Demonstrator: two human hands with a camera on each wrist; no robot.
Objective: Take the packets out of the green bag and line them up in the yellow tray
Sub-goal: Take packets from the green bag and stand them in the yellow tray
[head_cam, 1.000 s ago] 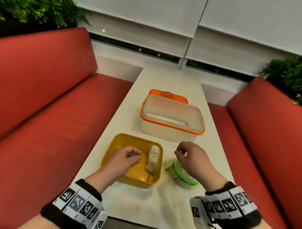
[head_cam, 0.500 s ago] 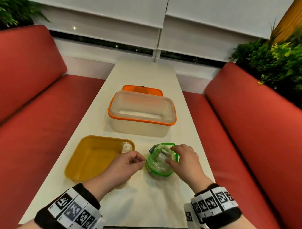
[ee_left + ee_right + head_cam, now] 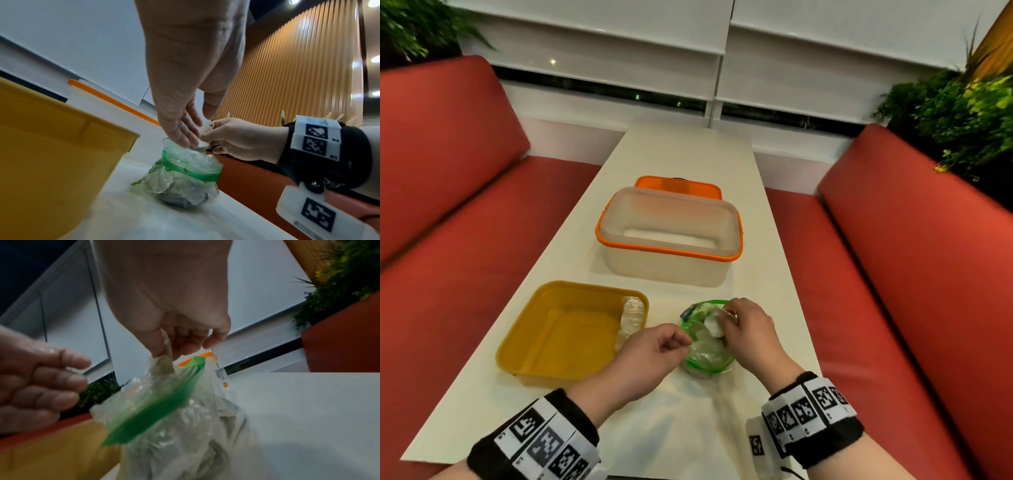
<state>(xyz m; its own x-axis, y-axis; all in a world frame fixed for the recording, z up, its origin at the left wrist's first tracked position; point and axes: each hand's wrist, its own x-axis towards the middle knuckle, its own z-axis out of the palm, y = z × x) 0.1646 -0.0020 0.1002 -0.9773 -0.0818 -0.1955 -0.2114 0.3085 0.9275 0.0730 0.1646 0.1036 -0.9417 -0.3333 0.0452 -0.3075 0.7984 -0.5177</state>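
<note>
You wear a black fabric band around each wrist, and around each band runs a ring of white blocks (image 3: pixel 806 411) printed with black square-code markers. Below your right hand (image 3: pixel 242 139), a white housing (image 3: pixel 320 217) with one more black marker hangs from the band on a small dark fitting with metal screws, and a thin black cable curls out beneath it. Your left hand (image 3: pixel 643 359) and both forearms are bare, with no sleeves or gloves.
</note>
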